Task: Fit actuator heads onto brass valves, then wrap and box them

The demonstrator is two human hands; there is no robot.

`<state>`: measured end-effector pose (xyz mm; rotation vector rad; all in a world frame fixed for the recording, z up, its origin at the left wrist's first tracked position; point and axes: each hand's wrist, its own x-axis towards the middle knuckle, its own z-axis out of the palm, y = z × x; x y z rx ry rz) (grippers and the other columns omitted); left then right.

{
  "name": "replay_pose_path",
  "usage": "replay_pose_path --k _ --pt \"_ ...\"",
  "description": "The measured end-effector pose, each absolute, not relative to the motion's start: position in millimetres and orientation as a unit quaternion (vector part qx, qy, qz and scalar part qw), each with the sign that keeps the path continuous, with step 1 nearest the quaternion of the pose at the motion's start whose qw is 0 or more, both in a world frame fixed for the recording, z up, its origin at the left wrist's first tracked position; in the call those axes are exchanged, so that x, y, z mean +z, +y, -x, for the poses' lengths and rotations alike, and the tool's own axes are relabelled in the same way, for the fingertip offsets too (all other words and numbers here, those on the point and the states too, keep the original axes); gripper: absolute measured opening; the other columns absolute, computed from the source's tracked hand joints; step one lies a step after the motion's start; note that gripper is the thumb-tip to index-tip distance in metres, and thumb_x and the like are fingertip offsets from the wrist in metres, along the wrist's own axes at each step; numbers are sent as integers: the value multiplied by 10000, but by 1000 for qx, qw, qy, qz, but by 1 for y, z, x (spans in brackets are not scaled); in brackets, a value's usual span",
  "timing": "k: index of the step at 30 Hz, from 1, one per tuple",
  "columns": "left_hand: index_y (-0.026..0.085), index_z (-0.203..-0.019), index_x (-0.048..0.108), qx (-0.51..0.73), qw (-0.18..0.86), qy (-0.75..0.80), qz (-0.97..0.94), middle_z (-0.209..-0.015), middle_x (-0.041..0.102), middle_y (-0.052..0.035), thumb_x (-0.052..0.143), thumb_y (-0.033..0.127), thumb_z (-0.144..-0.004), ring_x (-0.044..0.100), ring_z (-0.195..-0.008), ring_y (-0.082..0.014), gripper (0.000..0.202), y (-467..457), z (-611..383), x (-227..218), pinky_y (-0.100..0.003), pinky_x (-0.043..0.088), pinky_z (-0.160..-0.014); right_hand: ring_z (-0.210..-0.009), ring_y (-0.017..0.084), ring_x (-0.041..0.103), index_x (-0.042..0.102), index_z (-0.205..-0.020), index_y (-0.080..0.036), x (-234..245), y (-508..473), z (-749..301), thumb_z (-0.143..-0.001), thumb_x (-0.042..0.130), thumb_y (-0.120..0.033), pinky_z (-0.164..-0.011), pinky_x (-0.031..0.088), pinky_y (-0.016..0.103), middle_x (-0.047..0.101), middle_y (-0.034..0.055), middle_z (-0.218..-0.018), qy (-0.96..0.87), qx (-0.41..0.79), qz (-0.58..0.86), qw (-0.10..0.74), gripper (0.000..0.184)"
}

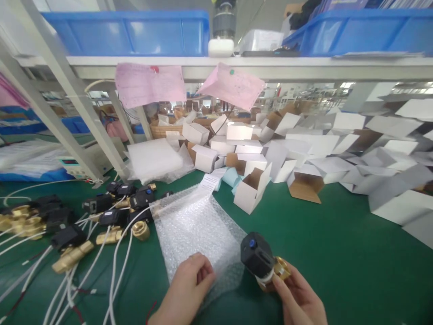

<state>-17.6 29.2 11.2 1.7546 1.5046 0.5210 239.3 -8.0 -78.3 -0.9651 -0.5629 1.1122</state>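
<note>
My right hand (299, 295) grips a motorized ball valve (259, 257) by its brass end. The valve has a black actuator housing with a blue knob on top, and it is tilted above the green table. To its left, my left hand (189, 286) is closed, thumb and fingers curled together at the near part of a clear bubble wrap sheet (199, 221). The fingertips are partly hidden, though the film seems pinched between them. The sheet lies spread on the table, reaching towards the boxes.
Several more valves (115, 219) with white cables lie on the left. Open white boxes (252, 189) pile up at the back and right. A stack of white foam sheets (154, 158) sits behind the valves. Blue bins (128, 34) stand on the shelf (304, 70) above, with pink papers (150, 85) hanging.
</note>
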Motion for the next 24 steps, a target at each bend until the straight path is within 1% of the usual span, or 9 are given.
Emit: replay_pose_path --k 3,5,7,10,12,15,17,20,24 --pt "182 -824 610 256 364 573 -688 -851 608 -56 483 392 -955 558 -781 -219 277 30 22 9 -352 439 -763 -995 321 733 806 -1122 -213 -71 -12 -232 -705 1028 -276 -823 646 300 734 118 -1143 -285 492 410 713 477" --pt "185 -960 649 254 340 558 -713 -990 622 -78 523 368 -947 584 -894 -237 223 30 27 6 -387 461 -864 -975 316 739 808 -1120 -228 -58 -15 -224 -739 1012 -285 -806 651 298 737 118 -1136 -306 483 402 715 436" --pt "194 -1051 664 215 312 540 -751 -1097 618 -91 600 263 -894 589 -1033 -263 183 30 29 2 -416 459 -959 -956 289 744 809 -1110 -242 -42 -17 -213 -760 1003 -335 -794 645 265 742 105 -1127 -298 459 410 729 411" --pt "174 -970 678 143 245 523 -804 -1055 634 -106 511 159 -919 600 -1068 -289 175 30 28 -2 -431 475 -951 -920 249 746 804 -1092 -250 -20 -19 -197 -753 1001 -467 -779 629 208 752 82 -1101 -272 423 438 745 449" --pt "159 -888 670 124 208 524 -816 -971 647 -111 403 151 -961 627 -992 -285 276 30 25 -3 -417 487 -886 -902 252 747 799 -1087 -245 -13 -21 -190 -749 988 -530 -767 632 212 754 82 -1091 -282 415 453 737 480" --pt "166 -817 648 141 222 535 -803 -845 655 -81 393 188 -968 639 -854 -247 297 31 17 2 -366 471 -797 -963 283 736 785 -1118 -236 -13 -23 -190 -810 925 -569 -844 626 264 744 95 -1124 -352 383 479 707 475" --pt "178 -760 619 160 256 540 -785 -760 642 -54 405 209 -952 623 -765 -218 289 32 14 9 -331 445 -729 -1032 290 716 780 -1143 -231 -16 -23 -194 -889 849 -528 -912 597 267 734 96 -1154 -449 330 497 665 398" --pt "195 -706 579 230 269 544 -761 -689 611 -31 415 233 -919 590 -668 -185 272 33 12 22 -293 420 -642 -1065 268 705 737 -1225 -268 -19 -22 -203 -964 737 -346 -940 569 244 720 55 -1196 -610 226 480 588 273" --pt "214 -715 540 355 151 504 -773 -668 556 -1 411 236 -965 558 -588 -141 282 27 15 26 -254 425 -571 -1047 235 711 594 -1370 -284 -20 -18 -211 -977 652 -150 -936 567 244 700 40 -1233 -743 124 427 500 419"
